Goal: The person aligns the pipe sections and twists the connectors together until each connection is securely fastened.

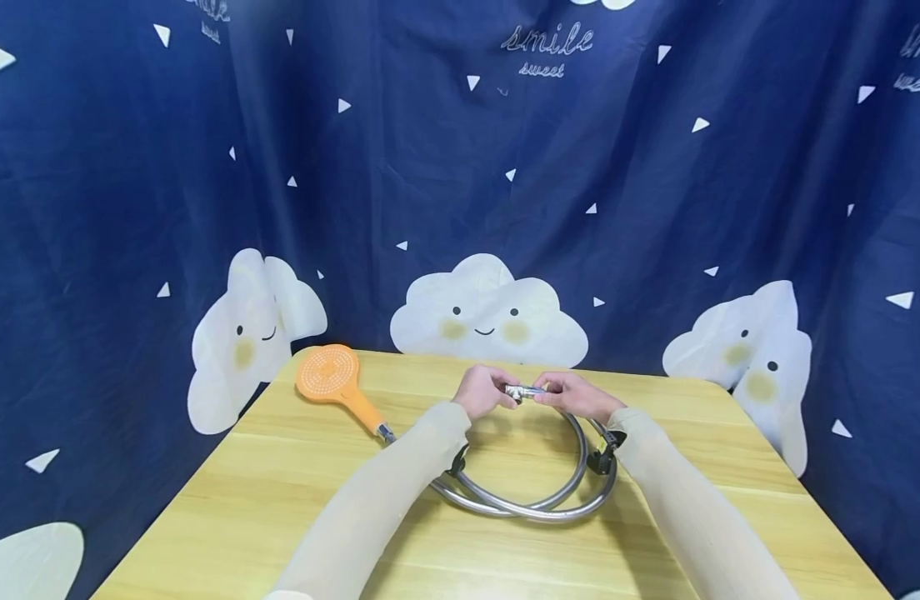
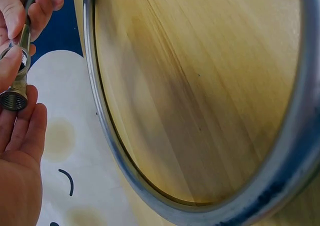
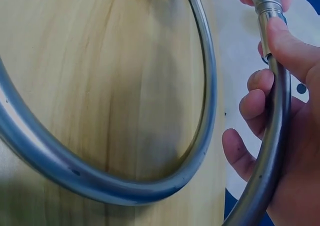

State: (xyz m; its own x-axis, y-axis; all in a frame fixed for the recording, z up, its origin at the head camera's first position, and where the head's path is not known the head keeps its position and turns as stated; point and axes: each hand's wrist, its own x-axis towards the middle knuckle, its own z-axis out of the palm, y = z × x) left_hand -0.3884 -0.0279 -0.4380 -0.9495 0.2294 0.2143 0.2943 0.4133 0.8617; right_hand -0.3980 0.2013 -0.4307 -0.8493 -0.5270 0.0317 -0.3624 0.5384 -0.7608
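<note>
My left hand [image 1: 481,392] pinches a shiny metal pipe fitting [image 1: 514,392] above the far part of the table. In the left wrist view, the fitting [image 2: 15,98] shows a threaded open mouth facing down and a round ring on its side, with the left hand's [image 2: 22,166] thumb over it. My right hand [image 1: 580,395] grips the end of a grey metal shower hose [image 1: 535,512]. Seen from the right wrist, the right hand's [image 3: 297,100] thumb presses on the hose's metal end nut [image 3: 265,35], which meets the fitting; the fingers curl round the hose [image 3: 280,100].
An orange shower head [image 1: 329,374] lies on the wooden table [image 1: 295,500] at the far left, joined to the hose at its handle. The hose loops across the tabletop between the forearms. A dark blue curtain [image 1: 430,167] with clouds stands behind and at both sides.
</note>
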